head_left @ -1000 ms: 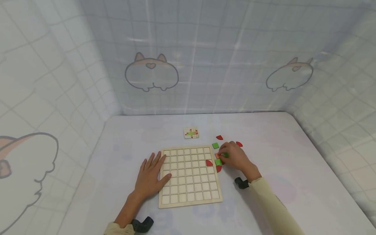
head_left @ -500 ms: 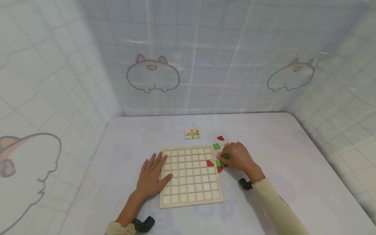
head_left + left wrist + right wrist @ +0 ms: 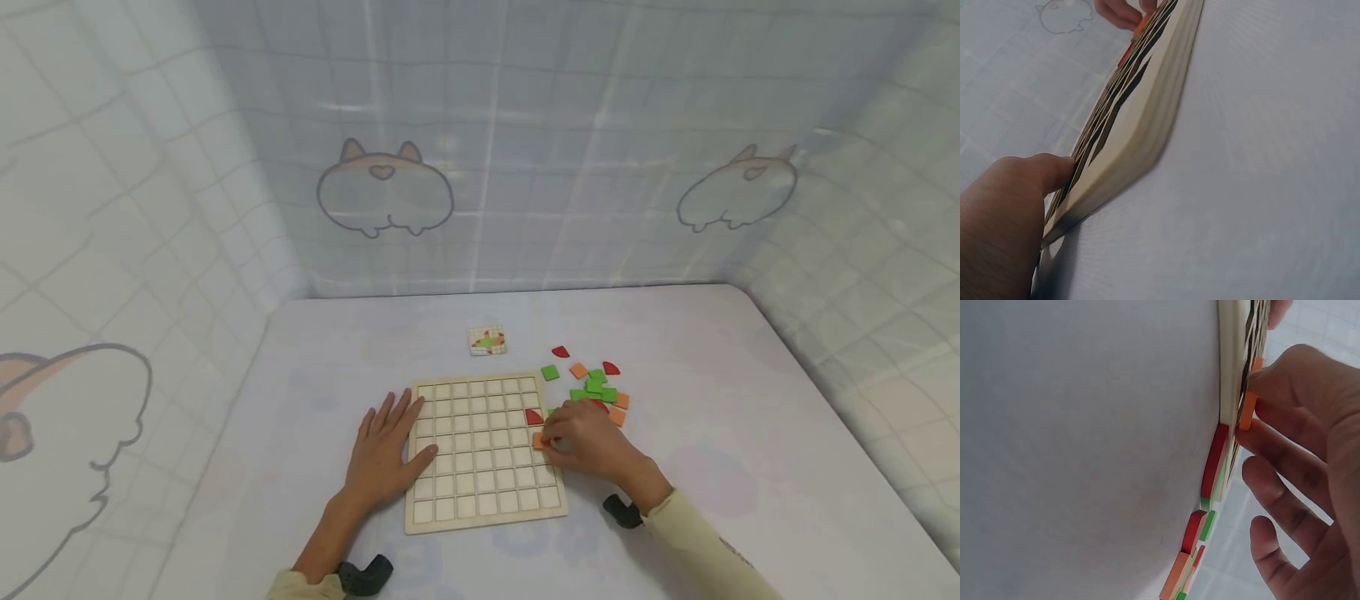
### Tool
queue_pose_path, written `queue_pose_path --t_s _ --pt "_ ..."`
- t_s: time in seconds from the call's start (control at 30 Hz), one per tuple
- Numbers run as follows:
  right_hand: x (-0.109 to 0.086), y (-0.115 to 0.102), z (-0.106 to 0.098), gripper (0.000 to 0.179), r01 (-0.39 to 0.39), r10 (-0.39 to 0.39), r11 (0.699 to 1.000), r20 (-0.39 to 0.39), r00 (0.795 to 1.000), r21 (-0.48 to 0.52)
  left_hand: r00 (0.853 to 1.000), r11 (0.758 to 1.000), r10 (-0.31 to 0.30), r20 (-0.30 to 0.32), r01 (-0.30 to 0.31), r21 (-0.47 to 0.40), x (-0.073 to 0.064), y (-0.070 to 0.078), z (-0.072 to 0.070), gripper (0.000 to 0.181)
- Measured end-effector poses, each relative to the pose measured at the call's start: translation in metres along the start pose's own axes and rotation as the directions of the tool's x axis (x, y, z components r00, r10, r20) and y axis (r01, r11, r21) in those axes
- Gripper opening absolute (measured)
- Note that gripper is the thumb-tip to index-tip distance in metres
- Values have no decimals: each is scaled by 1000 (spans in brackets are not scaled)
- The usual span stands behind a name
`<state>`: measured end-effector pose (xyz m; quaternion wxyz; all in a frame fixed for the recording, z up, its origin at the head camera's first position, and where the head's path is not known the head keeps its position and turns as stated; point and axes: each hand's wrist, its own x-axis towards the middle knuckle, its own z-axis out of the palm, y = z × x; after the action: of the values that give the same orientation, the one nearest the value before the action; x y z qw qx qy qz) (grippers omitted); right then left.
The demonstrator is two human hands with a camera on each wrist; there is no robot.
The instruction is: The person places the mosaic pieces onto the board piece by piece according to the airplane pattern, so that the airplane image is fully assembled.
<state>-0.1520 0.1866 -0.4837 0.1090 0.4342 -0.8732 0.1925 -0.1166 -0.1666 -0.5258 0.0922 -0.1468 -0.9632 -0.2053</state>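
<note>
Shifted since half a second ago is the person's right hand point(image 3: 588, 437), come nearer from the heap of tiles point(image 3: 594, 387) to the right edge of the wooden board point(image 3: 487, 461), leaving most of the heap uncovered; the pale desk point(image 3: 360, 333) carries everything; on it the gridded board lies flat, its thick side plain in the left wrist view but barely seen from the head; the left hand point(image 3: 382, 454) rests along the board's left edge with fingers spread; the right hand pinches an orange tile point(image 3: 1249, 409) between thumb and fingertips; a small patterned card point(image 3: 487, 340) lies beyond the board; from the head only part of the orange tile shows, just left of the right fingertips, over the board's right side; the right wrist view gives it edge-on, its long axis near upright there and parallel to the board's face, though whether they touch cannot be told; that view also shows a red piece point(image 3: 1215, 459) just beside the board's edge, hidden by the hand from the head.
</note>
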Motion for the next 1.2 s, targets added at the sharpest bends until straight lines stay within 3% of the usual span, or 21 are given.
queue_pose_path --t_s 0.17,0.3,0.6,0.73,0.97,1.2 --pt "3 1 3 7 -29 29 999 0 1000 -18 1000 1000 10 -1 -10 -5 -1 -2 4 80" --pt "4 2 4 6 -97 97 995 12 995 16 1000 1000 11 -5 -11 6 0 -3 4 80" --pt "-10 14 -2 23 -265 265 964 -14 964 -35 1000 1000 8 -12 -8 3 1 -3 1 80" --pt "-12 15 -1 29 -263 263 965 -15 965 -5 1000 1000 7 -17 -7 7 1 -4 1 80" --pt "2 10 5 64 -242 240 969 45 970 40 1000 1000 -3 -13 3 9 1 -3 -1 80" --pt "12 7 13 55 -306 303 952 104 947 15 1000 1000 -2 -2 2 3 0 -1 -1 79"
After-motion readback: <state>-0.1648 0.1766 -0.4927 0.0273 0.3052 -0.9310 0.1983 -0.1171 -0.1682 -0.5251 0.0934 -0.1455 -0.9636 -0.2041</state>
